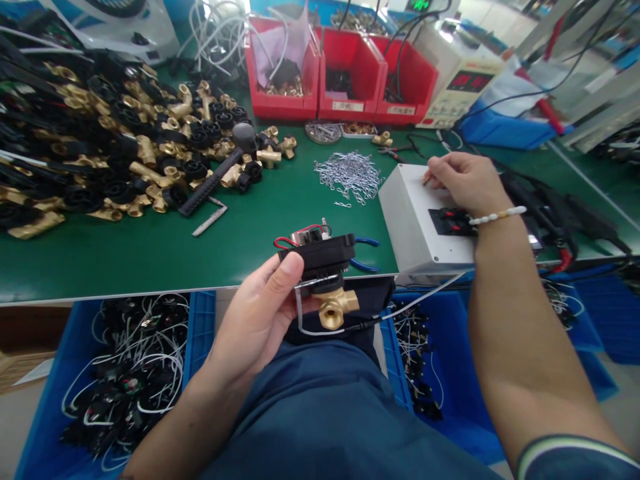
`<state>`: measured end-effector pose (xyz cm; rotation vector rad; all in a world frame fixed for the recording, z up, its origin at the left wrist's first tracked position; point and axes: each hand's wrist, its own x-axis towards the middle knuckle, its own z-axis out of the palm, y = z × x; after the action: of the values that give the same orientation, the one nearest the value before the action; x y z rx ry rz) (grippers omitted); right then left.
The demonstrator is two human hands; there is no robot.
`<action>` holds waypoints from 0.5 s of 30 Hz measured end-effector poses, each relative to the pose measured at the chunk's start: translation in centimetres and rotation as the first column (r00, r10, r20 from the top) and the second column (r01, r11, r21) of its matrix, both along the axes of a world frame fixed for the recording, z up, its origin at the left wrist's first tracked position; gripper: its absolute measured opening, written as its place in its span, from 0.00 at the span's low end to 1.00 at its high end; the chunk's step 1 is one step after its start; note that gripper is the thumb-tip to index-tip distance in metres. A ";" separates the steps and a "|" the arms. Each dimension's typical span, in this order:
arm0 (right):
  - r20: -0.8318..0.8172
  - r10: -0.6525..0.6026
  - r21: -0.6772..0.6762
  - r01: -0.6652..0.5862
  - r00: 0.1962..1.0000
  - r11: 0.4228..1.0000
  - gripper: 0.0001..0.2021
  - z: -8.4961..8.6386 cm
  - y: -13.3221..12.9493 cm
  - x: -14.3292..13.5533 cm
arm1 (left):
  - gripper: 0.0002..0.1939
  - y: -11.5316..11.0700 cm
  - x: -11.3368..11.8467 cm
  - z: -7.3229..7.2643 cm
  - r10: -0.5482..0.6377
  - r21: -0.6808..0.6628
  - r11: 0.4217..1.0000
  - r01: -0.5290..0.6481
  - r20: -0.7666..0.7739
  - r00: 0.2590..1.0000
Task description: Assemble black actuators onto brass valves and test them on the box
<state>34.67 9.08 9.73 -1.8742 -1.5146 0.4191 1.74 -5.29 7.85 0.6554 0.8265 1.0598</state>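
Observation:
My left hand (267, 307) is closed around a motorised brass valve (334, 307) with a black actuator housing (320, 257) on top, held at the bench's front edge. A small motor with red and black wires (307, 237) shows on the housing. From the valve, a white cable (430, 297) runs right toward a light grey box (413, 213). My right hand (463, 180) is on top of that box, thumb and fingers pinched on a small brass-coloured part, perhaps a toggle switch (427, 180). Black and red terminals (453, 220) sit beside my wrist.
Brass valve bodies (145, 153) pile up at left, near a hammer (215, 177) and hex key (210, 219). Wire clips (350, 175) lie mid-bench, with blue-handled pliers (367, 265) nearer. Red bins (350, 77) and a power supply (457, 77) stand behind. Blue crates (200, 333) are below.

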 end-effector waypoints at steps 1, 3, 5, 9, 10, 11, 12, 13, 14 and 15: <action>-0.001 0.000 -0.001 0.000 1.000 1.000 0.14 0.0 0.0 -0.1 | 0.22 0.1 0.0 0.0 0.011 -0.007 1.000 -0.011 0.013 1.000; -0.001 0.002 -0.003 -0.002 1.000 1.000 0.14 0.1 -0.1 -0.1 | 0.22 0.2 0.0 0.1 0.025 -0.010 1.000 -0.025 0.033 0.999; 0.005 0.005 -0.002 -0.005 1.000 1.000 0.14 0.0 -0.1 -0.1 | 0.23 0.3 -0.1 0.1 0.025 -0.010 1.000 -0.025 0.036 0.999; 0.022 0.019 0.007 -0.019 1.000 1.000 0.14 -0.2 0.0 0.2 | 0.25 0.3 -0.1 0.0 0.025 0.014 1.000 -0.025 0.009 1.000; 0.027 0.021 0.010 -0.021 0.999 1.000 0.14 -0.3 0.0 0.2 | 0.26 0.3 0.0 0.0 0.017 0.021 1.000 -0.017 0.008 1.000; 0.031 0.021 0.011 -0.021 0.999 1.000 0.13 -0.3 0.1 0.3 | 0.27 0.3 0.0 0.0 0.004 0.023 1.000 -0.004 0.009 1.000; 0.033 0.019 0.011 -0.020 0.999 1.000 0.13 -0.3 0.1 0.3 | 0.28 0.3 0.1 0.1 -0.007 0.023 1.000 0.007 0.013 1.000; 0.034 0.017 0.009 -0.017 0.999 1.000 0.13 -0.4 0.1 0.4 | 0.28 0.3 0.1 0.2 -0.012 0.022 1.000 0.012 0.016 1.000; 0.032 0.015 0.008 -0.015 0.999 1.000 0.13 -0.4 0.0 0.4 | 0.28 0.3 0.2 0.2 -0.010 0.022 1.000 0.010 0.017 1.000; 0.030 0.014 0.006 -0.014 0.999 1.000 0.13 -0.3 0.0 0.4 | 0.28 0.3 0.2 0.2 -0.005 0.020 1.000 0.004 0.015 1.000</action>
<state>35.06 9.13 9.39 -1.8732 -1.5479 0.3941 1.90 -4.98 8.07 0.6646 0.8020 1.0687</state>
